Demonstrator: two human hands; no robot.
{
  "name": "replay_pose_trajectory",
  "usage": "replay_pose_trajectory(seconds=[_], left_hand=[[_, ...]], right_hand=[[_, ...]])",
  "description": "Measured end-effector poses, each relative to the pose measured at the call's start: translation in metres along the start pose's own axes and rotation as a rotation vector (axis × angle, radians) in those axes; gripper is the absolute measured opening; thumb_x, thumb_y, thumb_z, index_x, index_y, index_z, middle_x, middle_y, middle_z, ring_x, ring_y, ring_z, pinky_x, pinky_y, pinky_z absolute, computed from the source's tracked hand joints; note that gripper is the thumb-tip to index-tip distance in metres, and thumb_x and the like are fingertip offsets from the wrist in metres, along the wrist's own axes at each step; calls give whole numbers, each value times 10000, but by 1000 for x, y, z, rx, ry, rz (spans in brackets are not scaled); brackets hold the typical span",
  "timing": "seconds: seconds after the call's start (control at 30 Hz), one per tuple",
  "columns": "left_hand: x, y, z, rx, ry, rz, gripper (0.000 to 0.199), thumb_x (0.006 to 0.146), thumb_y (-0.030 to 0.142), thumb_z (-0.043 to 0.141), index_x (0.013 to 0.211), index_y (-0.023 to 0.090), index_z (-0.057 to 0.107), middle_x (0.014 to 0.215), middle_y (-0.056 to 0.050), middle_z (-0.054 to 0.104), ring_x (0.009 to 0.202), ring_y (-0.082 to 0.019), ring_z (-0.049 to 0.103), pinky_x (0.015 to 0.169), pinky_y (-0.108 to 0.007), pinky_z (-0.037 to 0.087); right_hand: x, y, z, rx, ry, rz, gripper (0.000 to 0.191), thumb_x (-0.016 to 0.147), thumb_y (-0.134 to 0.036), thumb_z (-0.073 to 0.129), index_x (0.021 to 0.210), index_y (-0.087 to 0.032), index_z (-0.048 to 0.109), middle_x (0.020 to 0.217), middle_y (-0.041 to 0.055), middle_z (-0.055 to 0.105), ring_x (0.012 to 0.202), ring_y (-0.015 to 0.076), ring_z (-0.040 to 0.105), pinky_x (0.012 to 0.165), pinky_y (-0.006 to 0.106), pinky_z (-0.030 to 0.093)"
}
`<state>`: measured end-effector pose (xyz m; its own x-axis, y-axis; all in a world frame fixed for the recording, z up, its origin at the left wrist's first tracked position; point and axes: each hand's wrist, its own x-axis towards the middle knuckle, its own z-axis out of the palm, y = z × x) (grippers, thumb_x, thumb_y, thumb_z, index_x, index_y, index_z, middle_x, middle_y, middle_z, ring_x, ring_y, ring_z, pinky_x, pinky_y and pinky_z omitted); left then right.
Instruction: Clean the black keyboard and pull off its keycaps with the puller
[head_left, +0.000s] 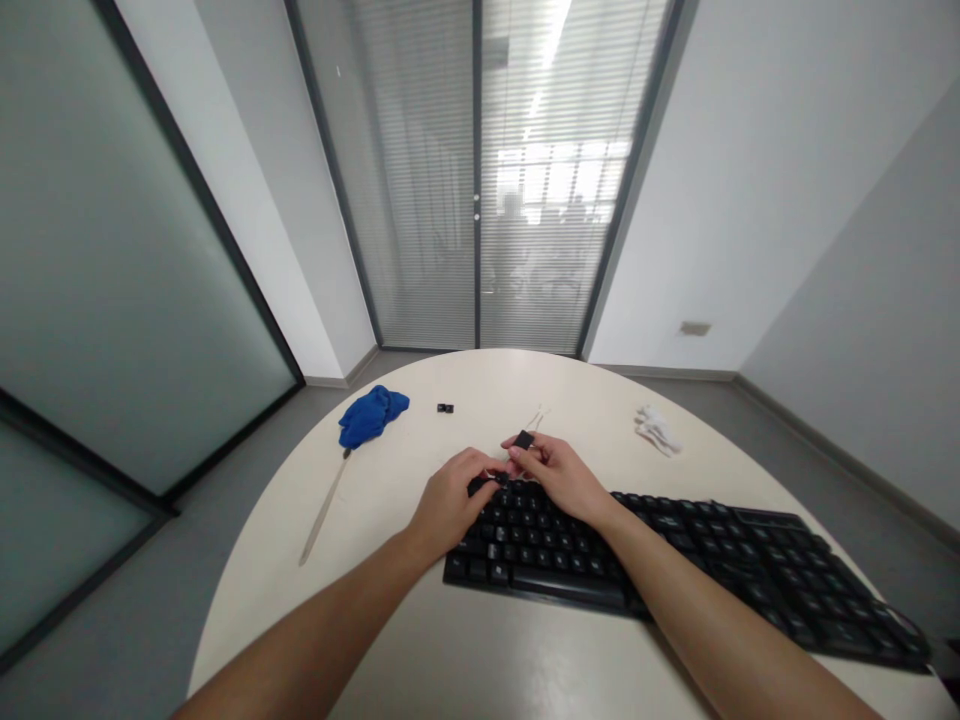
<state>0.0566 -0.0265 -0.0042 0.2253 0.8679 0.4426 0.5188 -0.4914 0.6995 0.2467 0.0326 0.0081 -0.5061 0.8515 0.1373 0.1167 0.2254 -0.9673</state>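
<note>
A black keyboard (570, 585) lies slantwise on the round table, and both hands are over its far left part. My right hand (559, 475) is closed, pinching a small flat black piece (523, 439) between thumb and fingers. Thin pale strands (537, 416) show just beyond it; whether they are in the hand I cannot tell. My left hand (454, 500) rests at the keyboard's upper left corner, thumb and fingers drawn together. What it pinches, if anything, is too small and dark to name. The fingertips of both hands nearly meet.
Two small black pieces (445, 408), like keycaps, lie beyond my left hand. A crumpled blue cloth (371, 416) sits at the far left, with a thin pale stick (324, 510) beside it. At the far right is a crumpled white cloth (657, 431). The cream table (480, 660) has a curved edge.
</note>
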Motion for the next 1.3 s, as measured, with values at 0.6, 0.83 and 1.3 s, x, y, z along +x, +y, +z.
replay_pose_trajectory(seconds=[0.6, 0.83, 1.3], left_hand=[[2, -10, 6, 24, 110, -105, 218, 824, 154, 650, 1027, 216, 700, 947, -13, 714, 861, -163, 647, 833, -305, 511], [5, -15, 6, -101, 130, -230, 199, 798, 182, 655, 985, 189, 722, 930, -31, 741, 821, -160, 671, 801, -293, 527], [11, -32, -1, 8, 189, -312, 219, 818, 245, 656, 1015, 196, 740, 958, -36, 757, 868, -178, 676, 866, -320, 511]], right_hand=[[1, 5, 0, -41, 52, -1, 420, 909, -506, 563, 1132, -153, 602, 802, 36, 673, 762, 169, 619, 676, 293, 473], [2, 6, 0, -48, 48, -3, 404, 908, -500, 564, 1113, -155, 611, 800, 36, 678, 751, 168, 618, 674, 292, 467], [2, 5, 1, -55, 42, -1, 394, 912, -494, 561, 1098, -151, 611, 792, 37, 676, 726, 165, 605, 661, 292, 453]])
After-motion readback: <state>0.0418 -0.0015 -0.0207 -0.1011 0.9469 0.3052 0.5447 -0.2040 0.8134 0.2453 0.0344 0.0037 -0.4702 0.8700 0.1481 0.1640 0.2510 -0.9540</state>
